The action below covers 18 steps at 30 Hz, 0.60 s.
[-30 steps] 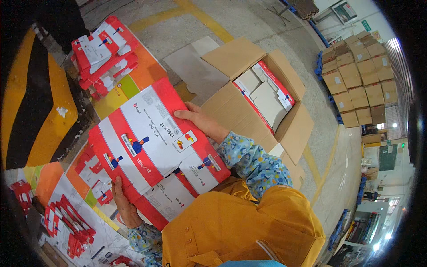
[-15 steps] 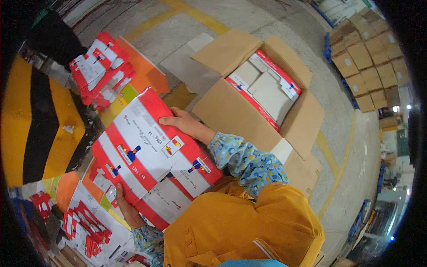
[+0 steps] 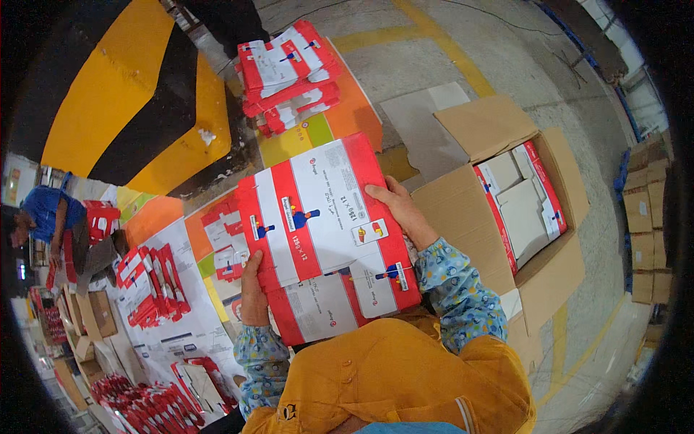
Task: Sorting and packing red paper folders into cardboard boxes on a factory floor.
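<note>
Between my two hands is a stack of flattened red-and-white printed cartons (image 3: 318,210), held tilted in front of my chest. My left hand (image 3: 254,295) grips its left edge, the thumb lying along the side. At the upper right edge my right hand (image 3: 402,211) clasps the stack, thumb on top and the other fingers hidden beneath. To the right, an open brown cardboard box (image 3: 463,210) has its flaps spread. Inside the box stand red-and-white cartons with grey-white board (image 3: 522,206) showing.
More flattened cartons (image 3: 285,65) are piled on a colourful printed sheet at the far side. Other bundles (image 3: 152,286) lie at left, near another person in blue (image 3: 50,213). A yellow-and-black striped block (image 3: 144,94) stands far left; stacked brown boxes (image 3: 647,224) stand at right.
My view has swung left, so the scene sits further right and the other person now shows. Both hands keep hold of the carton stack, which looks turned more upright.
</note>
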Each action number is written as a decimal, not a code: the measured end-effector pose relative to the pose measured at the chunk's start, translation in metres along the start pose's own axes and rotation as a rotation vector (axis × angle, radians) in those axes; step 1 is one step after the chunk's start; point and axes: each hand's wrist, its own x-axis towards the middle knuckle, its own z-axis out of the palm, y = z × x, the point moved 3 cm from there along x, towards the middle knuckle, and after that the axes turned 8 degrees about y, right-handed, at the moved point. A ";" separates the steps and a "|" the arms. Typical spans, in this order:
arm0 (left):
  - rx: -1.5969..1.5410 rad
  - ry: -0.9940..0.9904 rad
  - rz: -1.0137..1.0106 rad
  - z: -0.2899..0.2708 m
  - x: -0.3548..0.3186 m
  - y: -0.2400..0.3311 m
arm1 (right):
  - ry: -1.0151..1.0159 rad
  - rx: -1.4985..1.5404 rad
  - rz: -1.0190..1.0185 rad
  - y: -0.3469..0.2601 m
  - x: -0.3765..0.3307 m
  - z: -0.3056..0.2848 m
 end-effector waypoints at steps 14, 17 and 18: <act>-0.002 -0.026 -0.015 -0.009 0.011 -0.012 | -0.030 0.007 -0.035 0.007 0.007 -0.005; -0.017 -0.025 0.010 -0.006 0.008 -0.010 | -0.025 -0.032 -0.054 0.012 0.012 -0.009; -0.026 -0.028 0.003 -0.003 0.006 -0.009 | -0.033 -0.026 -0.054 0.012 0.012 -0.009</act>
